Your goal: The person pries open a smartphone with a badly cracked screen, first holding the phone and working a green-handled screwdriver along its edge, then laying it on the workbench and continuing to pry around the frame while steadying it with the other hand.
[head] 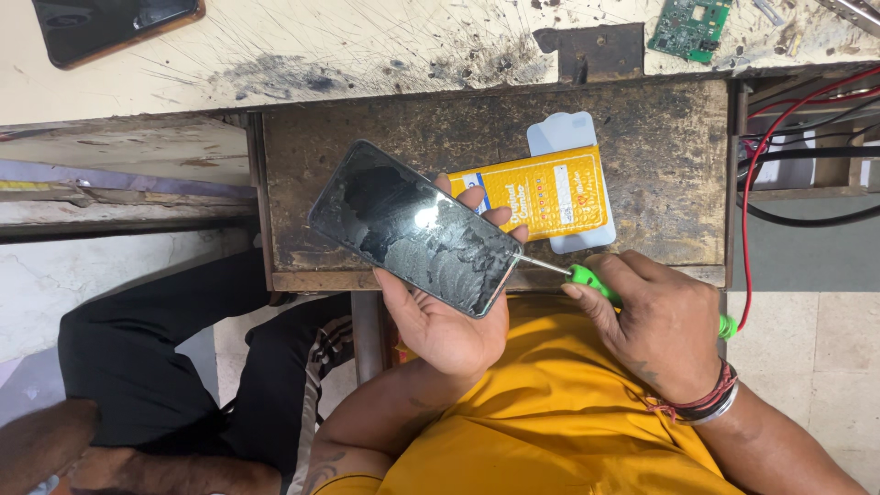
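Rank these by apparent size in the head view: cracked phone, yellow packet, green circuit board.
1. cracked phone, though it is held nearer the camera
2. yellow packet, partly hidden behind the phone
3. green circuit board, cut off by the frame

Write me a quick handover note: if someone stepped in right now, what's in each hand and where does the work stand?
Left hand: cradles the cracked smartphone, screen up, over the open drawer.
Right hand: grips the green-handled screwdriver, tip at the phone's lower edge.
Nearby: yellow screen-protector packet lies in the drawer; green circuit board on the bench top.
Done: nothing visibly opened.
Left: phone is closed, its glass cracked.
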